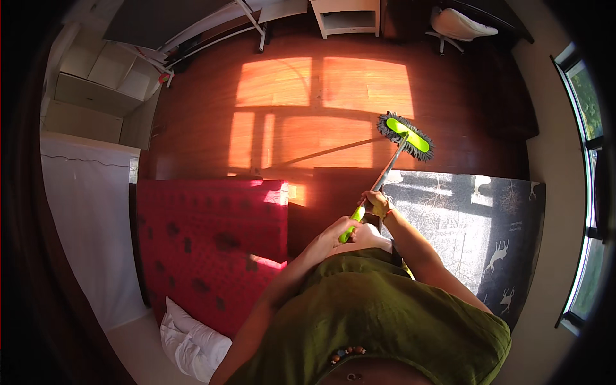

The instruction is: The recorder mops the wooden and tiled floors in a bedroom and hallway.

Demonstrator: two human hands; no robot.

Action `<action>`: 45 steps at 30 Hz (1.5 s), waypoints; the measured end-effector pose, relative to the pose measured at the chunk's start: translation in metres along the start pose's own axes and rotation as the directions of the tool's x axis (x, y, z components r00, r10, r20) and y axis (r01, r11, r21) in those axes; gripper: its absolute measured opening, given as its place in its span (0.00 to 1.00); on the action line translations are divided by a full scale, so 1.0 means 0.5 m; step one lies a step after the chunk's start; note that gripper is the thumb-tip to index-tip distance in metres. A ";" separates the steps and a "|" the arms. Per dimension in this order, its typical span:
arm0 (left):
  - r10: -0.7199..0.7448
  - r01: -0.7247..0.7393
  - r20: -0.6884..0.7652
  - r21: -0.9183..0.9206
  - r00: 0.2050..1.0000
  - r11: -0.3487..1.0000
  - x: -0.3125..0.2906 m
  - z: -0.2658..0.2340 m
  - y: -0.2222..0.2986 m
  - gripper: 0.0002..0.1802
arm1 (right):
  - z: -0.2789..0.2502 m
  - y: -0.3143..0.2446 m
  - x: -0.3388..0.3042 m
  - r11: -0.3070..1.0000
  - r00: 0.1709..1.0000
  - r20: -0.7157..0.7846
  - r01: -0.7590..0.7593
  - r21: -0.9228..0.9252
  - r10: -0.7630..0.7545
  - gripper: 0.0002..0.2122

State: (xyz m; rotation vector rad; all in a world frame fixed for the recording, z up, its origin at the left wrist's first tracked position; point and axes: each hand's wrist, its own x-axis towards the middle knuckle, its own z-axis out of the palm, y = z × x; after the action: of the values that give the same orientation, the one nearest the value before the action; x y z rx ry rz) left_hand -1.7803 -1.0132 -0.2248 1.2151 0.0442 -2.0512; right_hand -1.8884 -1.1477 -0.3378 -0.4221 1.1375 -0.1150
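A mop (389, 168) with a metal pole slants away from my body toward the upper right. Its green plate with a grey shaggy fringe, the mop head (407, 136), is over the wooden floor; whether it touches the boards I cannot tell. Around the green grip at the pole's near end, my left hand (340, 231) is closed. Farther up the pole, my right hand (377, 203) is wrapped round the metal, with a band on its wrist.
To the left lies a red patterned bed (212, 237) with a white pillow (192, 343); to the right, a grey deer-patterned bed (462, 224). A desk (170, 25), a white cabinet (346, 18) and a white chair (462, 25) stand at the back. Sunlight patches the wooden floor (192, 122).
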 end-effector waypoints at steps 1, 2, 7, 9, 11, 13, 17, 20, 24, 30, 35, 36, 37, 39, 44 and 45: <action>0.000 0.000 -0.017 -0.037 1.000 0.999 -0.002 0.014 0.006 0.11 | 0.002 -0.019 -0.010 0.998 1.000 -0.009 -0.020 -0.066 0.020 0.07; -0.013 0.011 -0.020 -0.062 1.000 0.998 -0.006 0.036 0.015 0.11 | -0.007 -0.029 0.003 0.993 0.991 0.096 -0.105 0.062 0.099 0.07; 0.040 -0.076 -0.165 -0.215 0.985 0.974 -0.093 0.073 0.034 0.10 | 0.067 -0.058 -0.043 0.986 0.988 0.103 -0.105 -0.130 0.118 0.06; 0.077 -0.130 -0.189 -0.287 0.979 0.949 -0.112 0.088 0.032 0.10 | 0.085 -0.051 -0.021 0.990 0.944 0.321 -0.027 -0.138 0.071 0.07; 0.107 -0.192 -0.259 -0.332 0.960 0.923 -0.136 0.111 0.035 0.11 | 0.122 -0.065 -0.033 0.975 0.933 0.340 -0.049 -0.215 0.122 0.08; 0.122 -0.219 -0.293 -0.326 0.948 0.920 -0.136 0.121 0.047 0.11 | 0.153 -0.083 -0.030 0.909 0.889 0.441 0.074 -0.410 0.126 0.10; 0.146 -0.321 -0.358 -0.498 0.922 0.806 -0.105 0.126 0.068 0.09 | 0.214 -0.103 0.043 0.792 0.797 0.538 0.130 -0.597 0.274 0.12; 0.134 -0.377 -0.445 -0.520 0.885 0.766 -0.089 0.110 0.093 0.10 | 0.269 -0.106 0.056 0.716 0.777 0.546 0.185 -0.673 0.312 0.15; 0.187 -0.422 -0.428 -0.561 0.884 0.712 -0.057 0.069 0.139 0.12 | 0.310 -0.117 0.080 0.748 0.722 0.585 0.143 -0.648 0.369 0.15; 0.169 -0.431 -0.424 -0.657 0.890 0.618 -0.004 -0.025 0.264 0.14 | 0.407 -0.200 0.080 0.816 0.800 0.413 -0.157 -0.556 0.435 0.12; 0.107 -0.416 -0.438 -0.708 0.893 0.571 0.022 -0.083 0.413 0.14 | 0.510 -0.290 0.149 0.856 0.826 0.331 -0.305 -0.418 0.456 0.11; 0.101 -0.417 -0.439 -0.719 0.893 0.556 0.022 -0.103 0.441 0.14 | 0.533 -0.310 0.166 0.854 0.827 0.341 -0.283 -0.437 0.448 0.10; 0.099 -0.385 -0.398 -0.745 0.912 0.545 0.019 -0.123 0.471 0.14 | 0.554 -0.327 0.184 0.852 0.827 0.350 -0.261 -0.454 0.440 0.10; 0.099 -0.360 -0.362 -0.779 0.927 0.514 0.009 -0.153 0.523 0.14 | 0.604 -0.351 0.219 0.821 0.802 0.362 -0.256 -0.510 0.475 0.10; 0.120 -0.489 -0.483 -0.783 0.868 0.385 -0.002 -0.248 0.635 0.12 | 0.763 -0.410 0.305 0.643 0.776 0.320 -0.140 -0.753 0.543 0.08; 0.123 -0.499 -0.490 -0.787 0.863 0.363 -0.004 -0.267 0.651 0.12 | 0.790 -0.415 0.318 0.625 0.769 0.328 -0.116 -0.772 0.548 0.08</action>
State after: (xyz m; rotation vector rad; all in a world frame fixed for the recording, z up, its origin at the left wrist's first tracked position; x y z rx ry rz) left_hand -1.4828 -1.1980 -0.1920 0.7357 0.9176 -1.0697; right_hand -1.4412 -1.2801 -0.2557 -0.8597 0.6218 0.8079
